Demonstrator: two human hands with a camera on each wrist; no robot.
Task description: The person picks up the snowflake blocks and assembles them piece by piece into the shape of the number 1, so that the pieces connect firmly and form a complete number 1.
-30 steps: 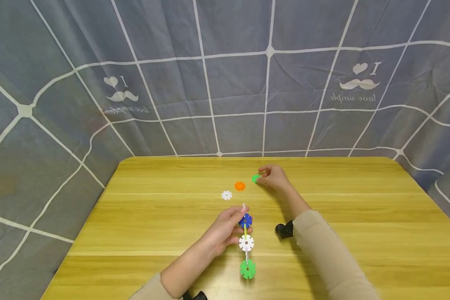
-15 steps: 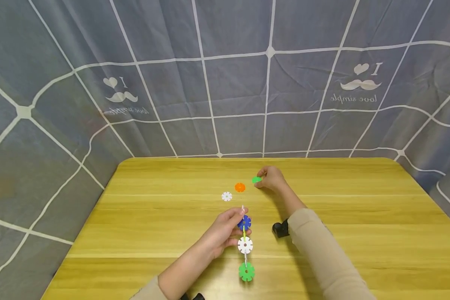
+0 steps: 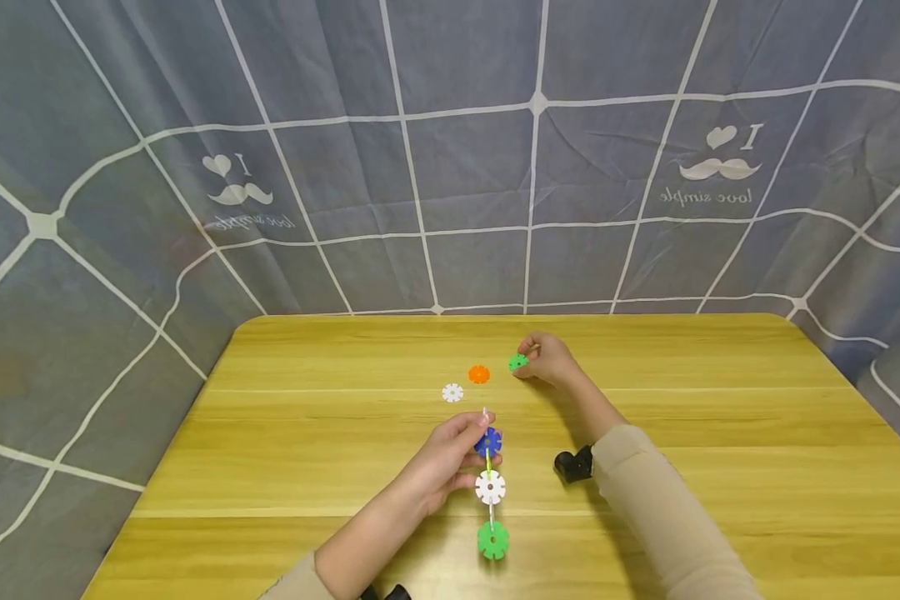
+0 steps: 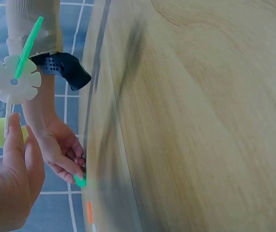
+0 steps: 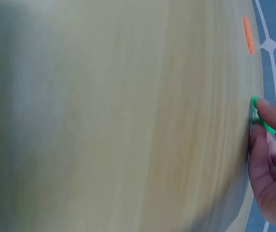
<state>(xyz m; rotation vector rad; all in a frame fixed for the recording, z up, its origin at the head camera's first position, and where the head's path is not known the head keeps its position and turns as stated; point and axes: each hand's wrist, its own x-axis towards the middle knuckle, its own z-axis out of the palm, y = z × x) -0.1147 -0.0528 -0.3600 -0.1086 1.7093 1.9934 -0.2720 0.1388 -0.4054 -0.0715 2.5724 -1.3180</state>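
Green and notched, a plastic disc (image 3: 513,365) is being pinched by the right hand (image 3: 552,360), near the far edge of the wood-grain table (image 3: 330,467). The left hand (image 3: 450,454) is pinching a chain of interlocked discs (image 3: 490,477) at its far end. An orange disc (image 3: 475,376) and a white disc (image 3: 447,393) are lying flat beyond that hand.

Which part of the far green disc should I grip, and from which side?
Probably pinch the far green disc by its right rim, coming from the right, as the right hand does: it is thin, and this should leave its left notches free.
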